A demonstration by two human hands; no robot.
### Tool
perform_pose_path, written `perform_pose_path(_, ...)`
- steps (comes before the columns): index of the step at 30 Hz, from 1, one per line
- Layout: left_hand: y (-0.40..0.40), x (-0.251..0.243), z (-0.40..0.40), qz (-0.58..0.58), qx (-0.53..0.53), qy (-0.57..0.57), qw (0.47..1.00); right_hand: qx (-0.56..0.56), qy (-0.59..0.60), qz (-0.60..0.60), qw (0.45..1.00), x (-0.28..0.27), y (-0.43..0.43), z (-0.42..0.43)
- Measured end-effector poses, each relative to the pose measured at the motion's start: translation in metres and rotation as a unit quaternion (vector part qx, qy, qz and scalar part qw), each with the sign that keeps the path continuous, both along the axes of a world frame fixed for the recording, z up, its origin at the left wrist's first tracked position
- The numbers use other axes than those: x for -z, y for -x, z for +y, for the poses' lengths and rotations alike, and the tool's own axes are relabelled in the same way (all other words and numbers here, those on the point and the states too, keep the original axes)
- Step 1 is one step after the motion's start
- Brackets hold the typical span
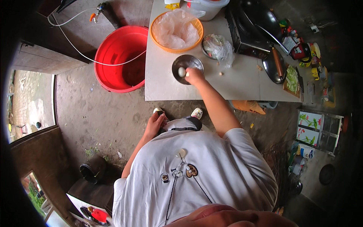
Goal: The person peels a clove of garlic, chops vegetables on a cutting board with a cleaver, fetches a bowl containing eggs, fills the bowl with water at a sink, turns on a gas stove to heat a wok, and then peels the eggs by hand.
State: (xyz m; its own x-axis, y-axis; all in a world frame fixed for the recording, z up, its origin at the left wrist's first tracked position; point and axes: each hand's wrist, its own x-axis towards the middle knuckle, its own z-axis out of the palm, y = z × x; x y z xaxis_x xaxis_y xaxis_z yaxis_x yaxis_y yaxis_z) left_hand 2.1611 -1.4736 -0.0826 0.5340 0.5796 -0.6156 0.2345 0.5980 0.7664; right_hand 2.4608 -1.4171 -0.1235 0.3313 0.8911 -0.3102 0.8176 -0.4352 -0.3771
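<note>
My right hand (194, 76) reaches over a steel bowl (195, 60) on the pale tabletop, its fingers closed on something small and pale, too small to name. Beside those fingers, within the bowl's outline, is a whitish egg (181, 71); whether the hand touches it I cannot tell. My left hand (155, 122) hangs low at my waist, near a dark object that I cannot make out. Behind the steel bowl stands an orange plastic basket (153, 33) with clear plastic bags (178, 32) in it. To its right is another bowl with a plastic-wrapped bundle (214, 45).
A large red tub (105, 72) stands left of the table (241, 90). On the right are a black stove (251, 50), a wok (259, 18), a pan lid (270, 68) and a cutting board with chopped greens (291, 78) and a knife (301, 85).
</note>
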Motion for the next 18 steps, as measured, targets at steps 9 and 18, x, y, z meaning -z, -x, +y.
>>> perform_pose_path(9, -0.001, 0.011, -0.004, -0.004, 0.007, 0.033, 0.999, 0.257, -0.078, 0.704, 0.657, -0.059, -0.026, -0.053)
perform_pose_path(18, -0.021, 0.008, -0.004, 0.006, 0.044, 0.012, 0.999, 0.169, -0.128, 0.222, 0.952, -0.015, -0.040, -0.128)
